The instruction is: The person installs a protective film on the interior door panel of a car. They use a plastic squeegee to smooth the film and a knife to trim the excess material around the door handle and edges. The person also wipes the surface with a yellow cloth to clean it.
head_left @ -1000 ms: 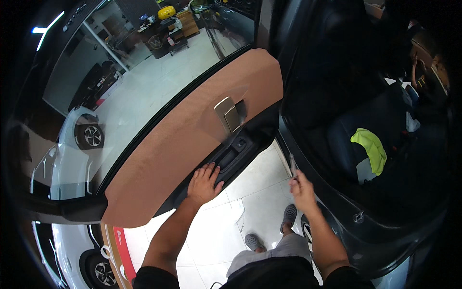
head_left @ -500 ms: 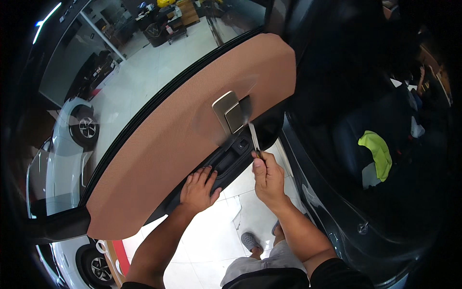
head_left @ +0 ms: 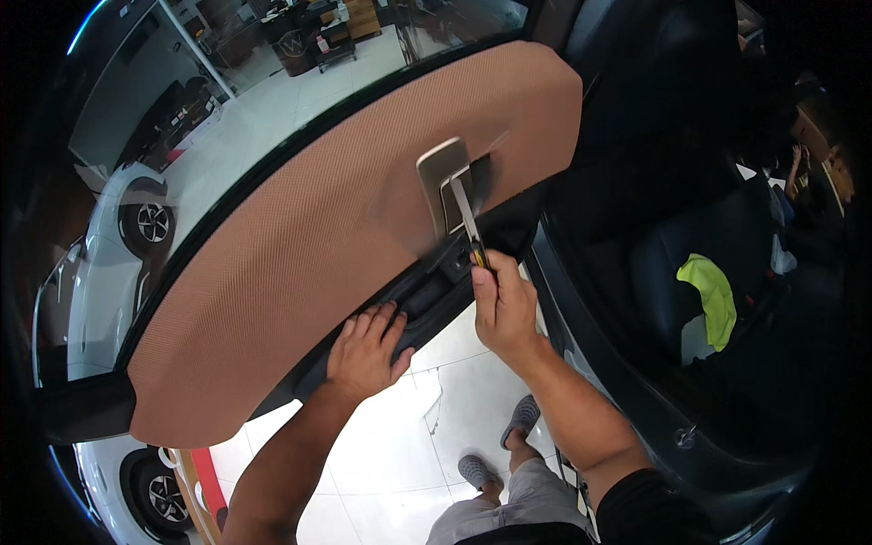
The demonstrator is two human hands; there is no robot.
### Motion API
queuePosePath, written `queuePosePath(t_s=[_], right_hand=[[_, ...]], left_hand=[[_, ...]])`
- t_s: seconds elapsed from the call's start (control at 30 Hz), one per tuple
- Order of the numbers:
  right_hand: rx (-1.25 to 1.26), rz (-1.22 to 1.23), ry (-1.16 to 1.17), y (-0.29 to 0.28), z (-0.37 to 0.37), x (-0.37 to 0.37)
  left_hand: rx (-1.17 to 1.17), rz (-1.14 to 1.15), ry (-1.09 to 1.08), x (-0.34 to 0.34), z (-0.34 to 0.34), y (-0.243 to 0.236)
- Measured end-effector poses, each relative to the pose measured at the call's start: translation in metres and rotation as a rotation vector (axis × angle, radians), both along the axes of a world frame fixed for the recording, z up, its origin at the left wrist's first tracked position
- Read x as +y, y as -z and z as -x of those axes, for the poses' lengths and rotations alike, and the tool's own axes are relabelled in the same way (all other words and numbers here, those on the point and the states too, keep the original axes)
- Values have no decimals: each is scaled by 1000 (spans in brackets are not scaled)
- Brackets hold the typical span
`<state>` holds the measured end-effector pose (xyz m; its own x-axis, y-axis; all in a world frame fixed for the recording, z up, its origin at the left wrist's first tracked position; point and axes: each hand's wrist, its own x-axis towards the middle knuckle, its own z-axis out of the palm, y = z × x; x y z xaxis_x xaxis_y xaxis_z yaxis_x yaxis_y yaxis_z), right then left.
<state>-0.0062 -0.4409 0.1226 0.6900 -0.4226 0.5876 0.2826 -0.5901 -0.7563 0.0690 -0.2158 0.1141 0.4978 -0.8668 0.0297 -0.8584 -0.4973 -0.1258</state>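
Note:
A tan textured sheet [head_left: 300,254] covers the inner side of the car door. Around a metallic door-handle plate [head_left: 440,162], the sheet surrounds a roughly cut opening. My right hand [head_left: 505,304] grips a utility knife [head_left: 466,213] with a long silver blade and a black-and-yellow handle. The blade points up across the door handle; whether it touches the handle I cannot tell. Lower on the door, my left hand [head_left: 371,350] lies with fingers spread on the black armrest [head_left: 431,304], near its recessed pull. A switch beside the recess is partly hidden by my right hand.
To the right is the dark car body with its sill [head_left: 581,336]. A bright yellow-green cloth [head_left: 713,295] lies inside the car. A white car [head_left: 113,263] stands at the left. Below the door, light floor tiles [head_left: 391,445] surround my feet.
My right hand has moved the knife up and slightly left, so its blade now crosses the door handle instead of lying beside its lower edge. The left hand stays on the armrest.

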Motion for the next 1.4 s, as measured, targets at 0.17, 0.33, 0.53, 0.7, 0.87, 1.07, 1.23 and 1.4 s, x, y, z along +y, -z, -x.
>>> queuePosePath(t_s=[0.17,0.33,0.53,0.7,0.87,1.07,1.23,1.4], right_hand=[[-55,-85,-40,-3,-16,11],[-174,237,55,6,-30,4],[-232,306,61,14,-38,0],[-244,308,52,12,-39,2],[-245,325,54,12,-40,1],[-243,370,82,13,-41,0],[-184,357,83,12,-36,-2],[-251,332,66,14,-36,2]], left_hand=[[2,18,3,1,-2,-2],[1,14,-3,0,1,-3],[-5,29,4,1,2,0],[-63,63,37,2,0,2],[-75,90,46,0,0,1],[-89,72,47,1,0,1],[-63,66,32,1,0,2],[-70,51,36,1,0,1]])
